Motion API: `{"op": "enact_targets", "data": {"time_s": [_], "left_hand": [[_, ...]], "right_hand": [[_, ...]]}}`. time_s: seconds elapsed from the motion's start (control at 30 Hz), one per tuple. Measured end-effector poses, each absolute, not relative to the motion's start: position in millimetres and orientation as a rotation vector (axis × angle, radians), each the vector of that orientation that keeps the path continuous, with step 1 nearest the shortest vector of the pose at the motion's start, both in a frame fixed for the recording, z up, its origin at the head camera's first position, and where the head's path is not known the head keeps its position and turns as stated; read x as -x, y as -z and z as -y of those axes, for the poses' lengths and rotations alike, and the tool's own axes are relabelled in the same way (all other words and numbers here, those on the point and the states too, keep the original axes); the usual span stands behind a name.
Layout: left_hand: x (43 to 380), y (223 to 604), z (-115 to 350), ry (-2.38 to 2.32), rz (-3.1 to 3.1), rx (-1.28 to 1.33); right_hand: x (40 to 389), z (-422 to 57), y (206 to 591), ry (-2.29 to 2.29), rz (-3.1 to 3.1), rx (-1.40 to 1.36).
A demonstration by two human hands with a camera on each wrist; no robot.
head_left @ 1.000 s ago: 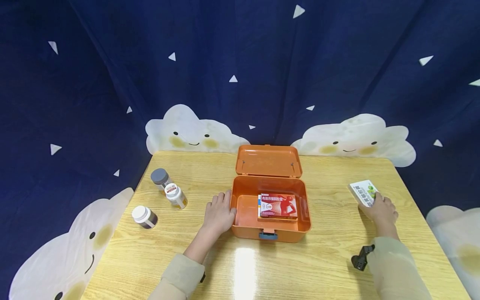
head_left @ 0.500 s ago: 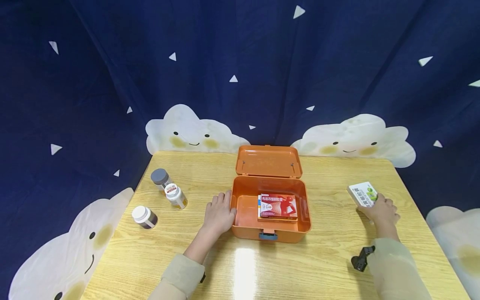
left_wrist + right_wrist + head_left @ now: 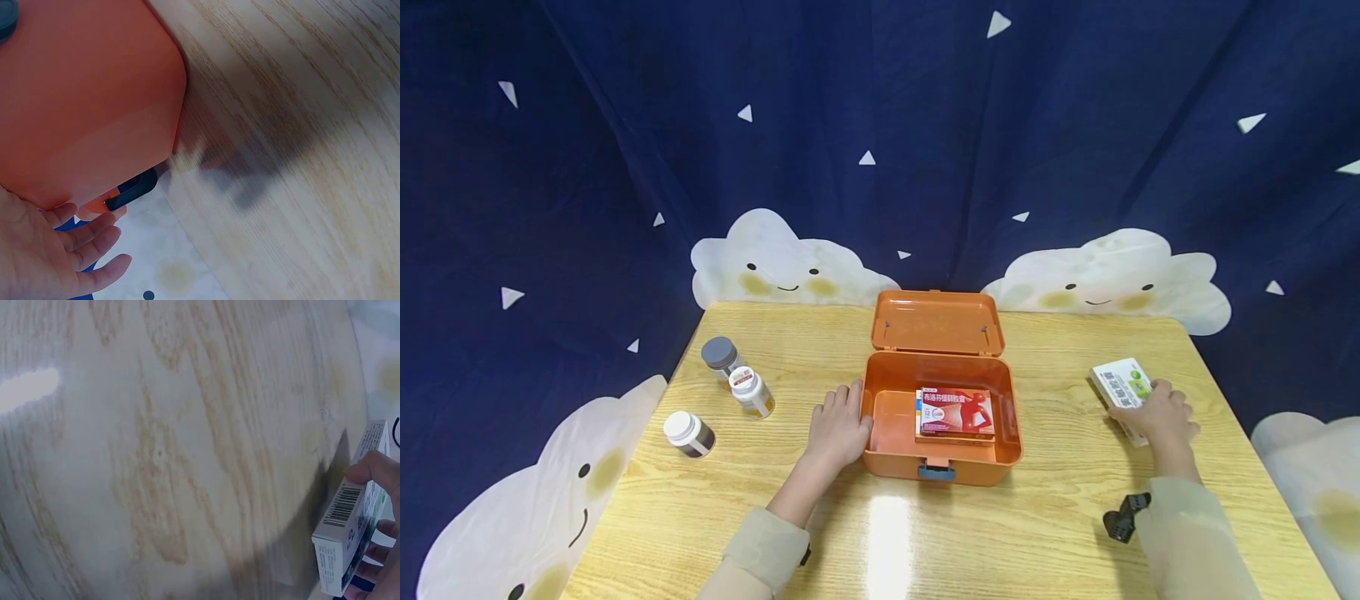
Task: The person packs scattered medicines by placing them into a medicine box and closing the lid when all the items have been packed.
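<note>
An orange lidded box (image 3: 936,467) stands mid-table with its lid (image 3: 937,321) folded back. My left hand (image 3: 840,425) rests at the box's left wall, thumb at the rim; in the left wrist view the fingers (image 3: 94,250) are loosely spread beside the orange wall (image 3: 94,94). Inside the box lies a red medicine carton (image 3: 955,410) on top of another, mostly covered carton. At the right, my right hand (image 3: 1167,421) grips a white and green medicine carton (image 3: 1120,383). In the right wrist view the thumb (image 3: 369,470) presses the carton's barcode side (image 3: 340,509).
On the left of the table (image 3: 775,500) stand a grey-capped bottle (image 3: 721,355), a white-capped bottle (image 3: 752,393) touching or close to it, and a dark-bodied jar with a white cap (image 3: 688,434). A blue curtain (image 3: 925,125) with clouds hangs behind.
My right hand has shifted the white medicine carton slightly left, and the carton has turned and tilted a little. The left hand and the orange box have stayed put.
</note>
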State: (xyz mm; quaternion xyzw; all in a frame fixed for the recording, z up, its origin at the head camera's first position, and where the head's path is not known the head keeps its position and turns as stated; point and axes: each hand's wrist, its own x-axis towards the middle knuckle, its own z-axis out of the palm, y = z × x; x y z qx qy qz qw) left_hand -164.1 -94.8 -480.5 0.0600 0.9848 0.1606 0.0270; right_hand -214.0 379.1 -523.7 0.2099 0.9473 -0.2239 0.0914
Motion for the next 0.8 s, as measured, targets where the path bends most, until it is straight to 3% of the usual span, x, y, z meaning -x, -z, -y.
{"op": "enact_targets", "data": {"time_s": [0.8], "left_hand": [[164.7, 481.2, 95.1, -0.505, -3.028, -0.180]], "right_hand": [[232.5, -338.2, 477.4, 0.699, -2.997, -0.369]]}}
